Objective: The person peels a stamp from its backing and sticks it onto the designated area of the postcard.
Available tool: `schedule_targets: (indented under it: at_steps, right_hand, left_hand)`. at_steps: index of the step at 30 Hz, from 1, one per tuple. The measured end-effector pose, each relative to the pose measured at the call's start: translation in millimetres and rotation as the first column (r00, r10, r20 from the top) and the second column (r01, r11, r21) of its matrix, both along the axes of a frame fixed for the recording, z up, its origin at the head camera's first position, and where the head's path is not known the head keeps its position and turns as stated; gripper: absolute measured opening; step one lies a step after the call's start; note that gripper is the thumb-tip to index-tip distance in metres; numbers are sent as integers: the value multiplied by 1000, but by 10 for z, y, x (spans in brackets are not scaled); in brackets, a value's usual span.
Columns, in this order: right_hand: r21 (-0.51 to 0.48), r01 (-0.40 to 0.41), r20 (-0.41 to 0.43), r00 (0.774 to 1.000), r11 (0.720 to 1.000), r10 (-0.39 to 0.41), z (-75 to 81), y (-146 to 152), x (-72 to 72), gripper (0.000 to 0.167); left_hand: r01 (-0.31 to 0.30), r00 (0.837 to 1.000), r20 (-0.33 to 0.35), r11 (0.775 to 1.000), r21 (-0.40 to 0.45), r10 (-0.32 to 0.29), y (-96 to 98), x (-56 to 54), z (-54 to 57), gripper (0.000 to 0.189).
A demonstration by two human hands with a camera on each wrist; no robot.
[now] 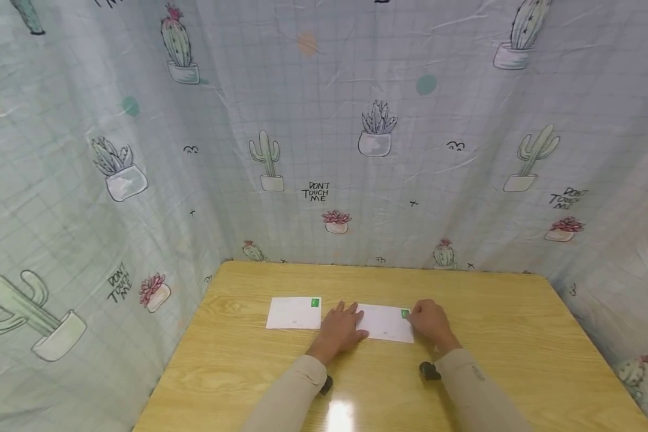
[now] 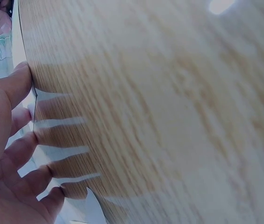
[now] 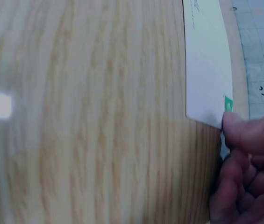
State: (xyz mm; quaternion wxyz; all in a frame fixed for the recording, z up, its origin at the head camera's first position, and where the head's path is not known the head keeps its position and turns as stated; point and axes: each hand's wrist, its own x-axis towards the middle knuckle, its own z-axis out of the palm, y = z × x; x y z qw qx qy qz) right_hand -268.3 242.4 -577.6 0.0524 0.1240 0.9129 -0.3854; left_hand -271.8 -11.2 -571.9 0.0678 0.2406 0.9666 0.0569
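A flat white card (image 1: 383,325) with a green stamp-like patch (image 1: 405,314) at its upper right corner lies on the table. My left hand (image 1: 339,329) rests over its left end, fingers spread; in the left wrist view their tips touch down at the card's edge. At the right end, my right hand (image 1: 431,322) pinches the edge beside the green patch, thumb on top and the other fingers curled, as the right wrist view shows. A second white card (image 1: 294,315), also green-patched, lies left of my left hand. Whether these are cards or envelopes I cannot tell.
A wood-grain table (image 1: 237,372) extends around both cards. Behind it and along its sides hangs a pale curtain (image 1: 324,120) printed with cactus drawings. Black wrist cameras (image 1: 429,371) sit under my sleeves, and light glares off the near tabletop.
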Motion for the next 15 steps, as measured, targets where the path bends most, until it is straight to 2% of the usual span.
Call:
schedule_targets:
  at_steps: [7,15]
  right_hand:
    - [77,17,42,999,997,-21,-4,-18,-13,15]
    - [65,69,26,997,995,-71,-35,1,-3,15]
  left_hand:
    - [-5,1000,7,1000,6,5,7,-3,-17,59]
    - [-5,1000,5,1000,24,5,9,-27,-36,58]
